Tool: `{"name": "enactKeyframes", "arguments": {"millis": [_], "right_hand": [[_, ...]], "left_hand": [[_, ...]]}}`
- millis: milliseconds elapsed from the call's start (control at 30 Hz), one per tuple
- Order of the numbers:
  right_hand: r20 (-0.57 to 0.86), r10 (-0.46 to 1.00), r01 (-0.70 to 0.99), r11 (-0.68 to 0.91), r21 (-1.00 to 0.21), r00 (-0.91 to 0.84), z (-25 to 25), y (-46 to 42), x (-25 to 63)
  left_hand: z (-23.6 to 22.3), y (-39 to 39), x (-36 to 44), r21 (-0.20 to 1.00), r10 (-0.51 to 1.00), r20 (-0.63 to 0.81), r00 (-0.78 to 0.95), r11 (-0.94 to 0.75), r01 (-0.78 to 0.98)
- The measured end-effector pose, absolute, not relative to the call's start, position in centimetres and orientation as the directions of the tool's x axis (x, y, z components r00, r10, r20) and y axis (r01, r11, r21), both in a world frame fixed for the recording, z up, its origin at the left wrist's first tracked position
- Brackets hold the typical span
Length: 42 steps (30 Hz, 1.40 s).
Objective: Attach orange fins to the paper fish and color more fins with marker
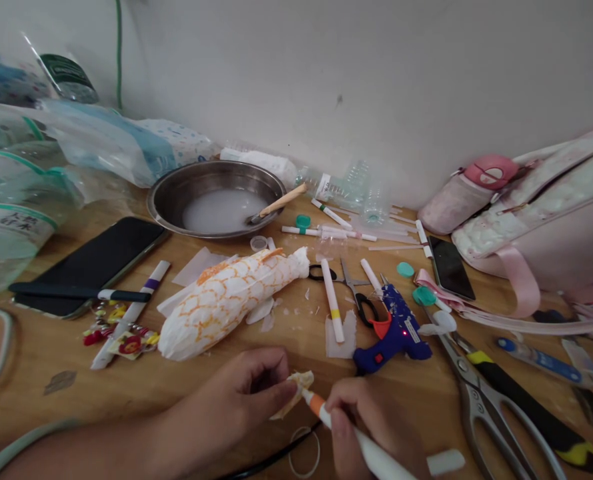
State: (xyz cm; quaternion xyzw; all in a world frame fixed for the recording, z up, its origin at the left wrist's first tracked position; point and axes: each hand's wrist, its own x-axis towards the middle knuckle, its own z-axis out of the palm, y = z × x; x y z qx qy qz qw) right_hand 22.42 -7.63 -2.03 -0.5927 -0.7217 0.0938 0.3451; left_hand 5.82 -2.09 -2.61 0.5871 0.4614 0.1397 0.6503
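My left hand (251,390) pinches a small whitish piece (303,380) with yellow-orange colouring between thumb and fingers, just above the table. Closed around a white marker (321,410) with an orange band, my right hand (371,420) holds its tip against or very near that piece. Beyond my hands lies a white papery fish (226,303) with orange scale lines drawn on its body and an orange fin along its top. A white marker cap (446,461) rests on the table beside my right hand.
A blue glue gun (396,340) with a red light, black-handled scissors (349,283) and large metal scissors (476,393) lie to the right. Behind stands a steel bowl (159,207) of cloudy liquid with a brush (281,202). Phones, markers, plastic bottles and a pink bag (566,227) surround the workspace.
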Motion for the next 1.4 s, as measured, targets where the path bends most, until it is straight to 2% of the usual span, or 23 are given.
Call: {"name": "enactKeyframes", "arguments": {"millis": [767, 1133, 1300, 1400], "right_hand": [[0.391, 0.920, 0.780, 0.269, -0.565, -0.034, -2.37, -7.46, 22.47], [0.444, 0.893, 0.766, 0.335, -0.549, -0.073, -2.38, -7.21, 22.83], [0.393, 0.919, 0.777, 0.274, -0.567, -0.038, -2.41, -7.38, 22.69], [0.426, 0.903, 0.784, 0.305, -0.541, -0.057, -2.33, -7.47, 22.47]], "left_hand": [[-3.36, -2.09, 5.88, 0.878, 0.736, -0.438, 0.516, 0.228, 0.421], [-3.36, -2.30, 6.06, 0.886, 0.744, -0.424, 0.517, 0.220, 0.409], [-3.29, -2.26, 5.98, 0.880, 0.749, -0.429, 0.504, 0.223, 0.418], [-3.31, -2.17, 5.95, 0.878, 0.746, -0.434, 0.505, 0.225, 0.422]]}}
